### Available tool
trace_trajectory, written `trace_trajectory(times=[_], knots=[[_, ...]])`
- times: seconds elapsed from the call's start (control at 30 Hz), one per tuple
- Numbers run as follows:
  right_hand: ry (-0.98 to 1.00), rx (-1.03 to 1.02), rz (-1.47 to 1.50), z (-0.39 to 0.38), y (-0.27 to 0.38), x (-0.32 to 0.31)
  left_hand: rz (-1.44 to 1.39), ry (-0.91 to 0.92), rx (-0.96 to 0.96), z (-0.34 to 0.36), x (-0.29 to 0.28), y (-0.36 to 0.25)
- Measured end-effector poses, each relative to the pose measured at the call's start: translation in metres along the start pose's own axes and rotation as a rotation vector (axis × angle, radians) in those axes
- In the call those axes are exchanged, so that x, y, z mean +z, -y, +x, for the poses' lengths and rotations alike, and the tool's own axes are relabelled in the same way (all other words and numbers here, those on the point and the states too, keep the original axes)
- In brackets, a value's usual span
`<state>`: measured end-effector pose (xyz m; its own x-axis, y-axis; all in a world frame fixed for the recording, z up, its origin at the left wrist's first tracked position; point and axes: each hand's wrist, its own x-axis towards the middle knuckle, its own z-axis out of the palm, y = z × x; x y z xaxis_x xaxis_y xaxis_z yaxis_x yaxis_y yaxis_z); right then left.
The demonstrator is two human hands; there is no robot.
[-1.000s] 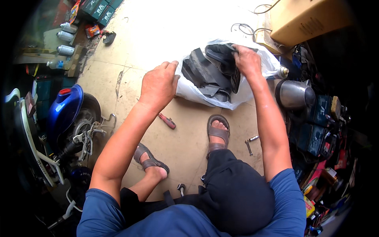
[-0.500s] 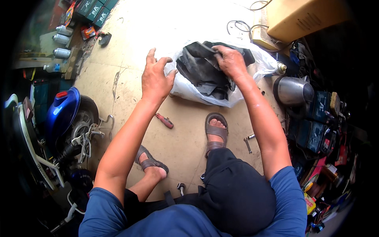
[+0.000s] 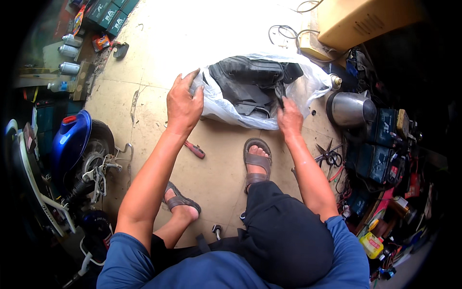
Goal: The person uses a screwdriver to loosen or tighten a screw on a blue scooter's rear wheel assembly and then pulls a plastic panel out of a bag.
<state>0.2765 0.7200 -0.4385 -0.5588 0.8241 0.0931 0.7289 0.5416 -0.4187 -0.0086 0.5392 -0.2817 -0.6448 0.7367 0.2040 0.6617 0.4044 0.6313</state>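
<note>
A white plastic bag [image 3: 231, 111] lies with its mouth wide, full of black plastic parts [image 3: 248, 94] that look dusty. Along the top sits a larger ribbed black piece [image 3: 252, 70]. My left hand [image 3: 185, 106] is at the bag's left edge, thumb and fingers apart, holding nothing. At the near right side of the bag, my right hand [image 3: 290, 118] is closed on a narrow black plastic part [image 3: 280, 91] that sticks up from its fingers. Its lower end is hidden by the hand.
A red-handled screwdriver [image 3: 195, 149] lies on the tiled floor between my feet and the bag. To the right are a metal kettle [image 3: 353, 108], scissors [image 3: 329, 155] and stacked batteries [image 3: 382, 144]. A blue motorcycle fender [image 3: 72, 139] stands left; a tan box [image 3: 370, 21] is far right.
My right hand has come down toward me from the top of the pile to the bag's near right rim. The ribbed piece now shows. My left hand has moved slightly nearer, beside the bag.
</note>
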Motion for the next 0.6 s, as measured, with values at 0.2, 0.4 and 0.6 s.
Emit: trace_trajectory(times=[0.2,0.4,0.6], knots=[[-0.38,0.113,0.302,0.049,0.038,-0.09,0.014,0.025,-0.023,-0.003,-0.008,0.002],[-0.039,0.705,1.17,0.064,0.042,-0.115,-0.122,0.069,-0.105,0.0,-0.009,-0.008],[0.126,0.932,1.413,0.03,0.029,-0.077,-0.109,0.074,-0.029,0.003,-0.008,-0.011]])
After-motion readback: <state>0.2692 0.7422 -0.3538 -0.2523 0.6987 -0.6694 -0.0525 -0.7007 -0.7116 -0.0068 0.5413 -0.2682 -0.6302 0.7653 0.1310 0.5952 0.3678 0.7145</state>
